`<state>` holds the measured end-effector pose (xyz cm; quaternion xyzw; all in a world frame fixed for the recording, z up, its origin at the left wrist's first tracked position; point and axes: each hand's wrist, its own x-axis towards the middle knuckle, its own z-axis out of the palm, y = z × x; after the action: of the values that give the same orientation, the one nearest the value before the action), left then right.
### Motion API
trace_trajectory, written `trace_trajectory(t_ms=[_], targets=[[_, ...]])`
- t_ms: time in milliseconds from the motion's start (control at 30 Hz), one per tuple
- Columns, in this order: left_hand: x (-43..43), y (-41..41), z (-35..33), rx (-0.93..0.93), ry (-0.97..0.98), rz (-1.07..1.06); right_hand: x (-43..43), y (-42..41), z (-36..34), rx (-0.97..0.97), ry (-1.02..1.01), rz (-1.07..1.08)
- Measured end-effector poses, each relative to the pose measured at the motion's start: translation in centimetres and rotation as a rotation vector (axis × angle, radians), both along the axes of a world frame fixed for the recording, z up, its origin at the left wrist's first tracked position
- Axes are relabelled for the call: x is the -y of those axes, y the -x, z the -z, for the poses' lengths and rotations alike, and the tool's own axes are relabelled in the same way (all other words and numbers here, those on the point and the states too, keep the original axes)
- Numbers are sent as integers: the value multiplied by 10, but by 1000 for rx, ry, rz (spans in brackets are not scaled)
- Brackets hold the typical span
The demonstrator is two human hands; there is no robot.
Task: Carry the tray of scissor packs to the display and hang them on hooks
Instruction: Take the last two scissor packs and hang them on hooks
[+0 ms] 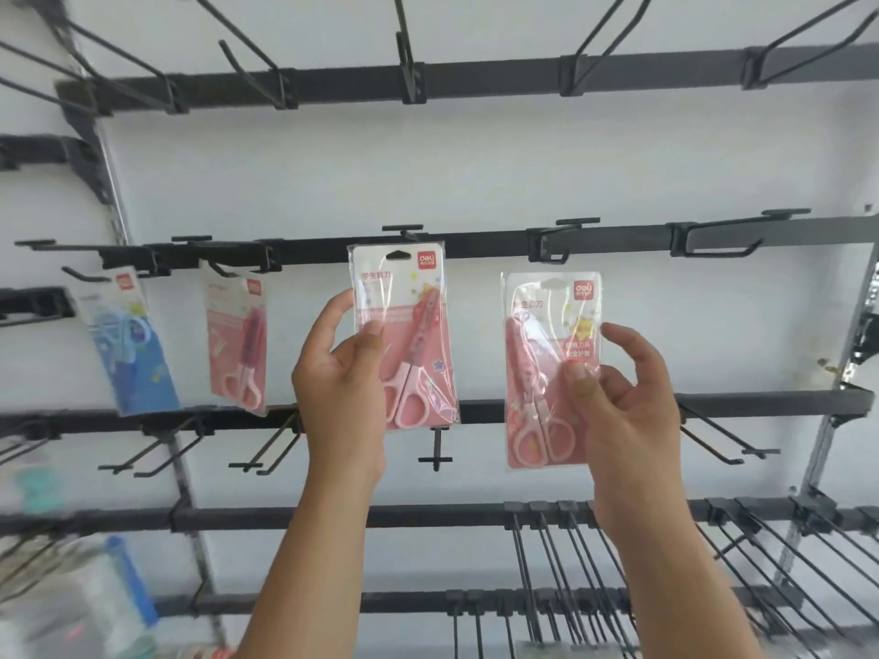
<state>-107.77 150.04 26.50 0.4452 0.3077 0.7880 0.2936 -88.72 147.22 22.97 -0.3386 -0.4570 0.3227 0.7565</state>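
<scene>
- The carrying looks finished: the person stands at the white display wall with dark metal rails (475, 247), and no tray shows in this view
- 2 packs already hang from hooks at the left end of the middle rail: a blue clear-plastic scissor pack (131, 344) and, just beside it, a pink clear-plastic scissor pack (238, 344)
- The left hand (340, 387) pinches a third pack, the pink pack at the rail's middle (404, 335), thumb on its front and fingers behind; its hang hole sits right at the black wire hook (403, 229), though whether it is fully seated I cannot tell
- The right hand (628, 401) pinches a fourth pink pack (547, 368) the same way, held clear below the next empty hook (551, 244), so it is not yet hung
- Many hooks on every rail are bare; how many packs remain I cannot tell
</scene>
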Motion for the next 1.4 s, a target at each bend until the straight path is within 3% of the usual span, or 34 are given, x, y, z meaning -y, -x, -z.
trace_trajectory(t_ms=[633, 900, 1400], targets=[[-20, -2, 3, -66, 120, -23, -15, -12, 8, 22, 35, 18], [-37, -6, 14, -34, 136, 4, -23, -17, -19, -43, 15, 69], [-43, -4, 16, -72, 160, 23, -39, -23, -23, 71, 86, 198]])
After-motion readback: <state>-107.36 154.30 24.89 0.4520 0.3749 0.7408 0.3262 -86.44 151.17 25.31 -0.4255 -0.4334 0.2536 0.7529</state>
